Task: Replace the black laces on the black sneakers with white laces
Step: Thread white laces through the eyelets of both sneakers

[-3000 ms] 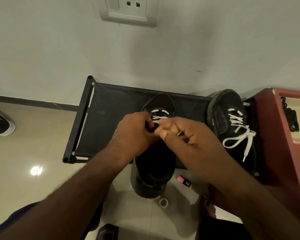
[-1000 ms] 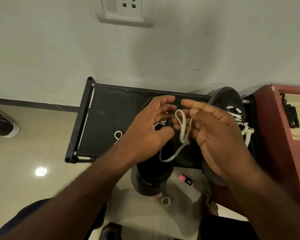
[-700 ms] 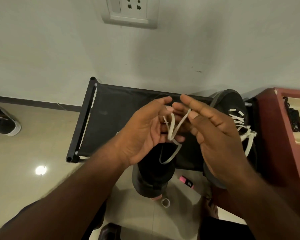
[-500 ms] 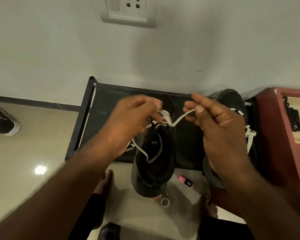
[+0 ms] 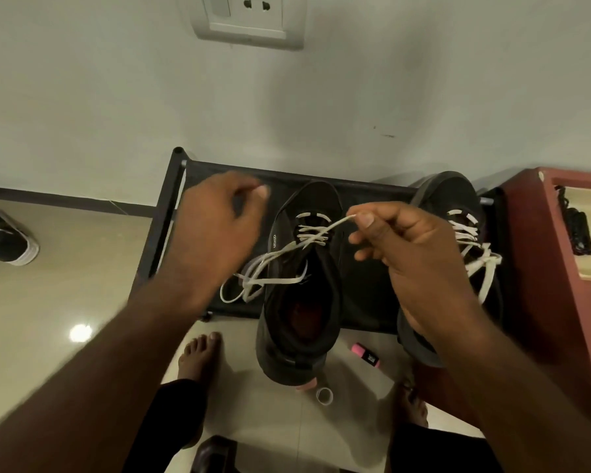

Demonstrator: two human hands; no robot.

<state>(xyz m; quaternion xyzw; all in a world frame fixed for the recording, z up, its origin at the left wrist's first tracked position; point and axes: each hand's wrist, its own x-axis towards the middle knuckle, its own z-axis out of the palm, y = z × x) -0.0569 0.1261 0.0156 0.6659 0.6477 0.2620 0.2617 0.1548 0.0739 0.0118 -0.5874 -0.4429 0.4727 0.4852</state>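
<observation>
Black sneaker [image 5: 301,302] lies lengthwise, toe toward wall [image 5: 321,97].

1. On the middle black sneaker [image 5: 301,356] you have one short white word, printed on the upper just left of the crossed rows of white lace [image 5: 313,235]. It runs sideways, and its letters are too small to read for sure.
2. The pink highlighter [image 5: 365,354] on the floor carries a black label with white marks. You cannot read them.
</observation>
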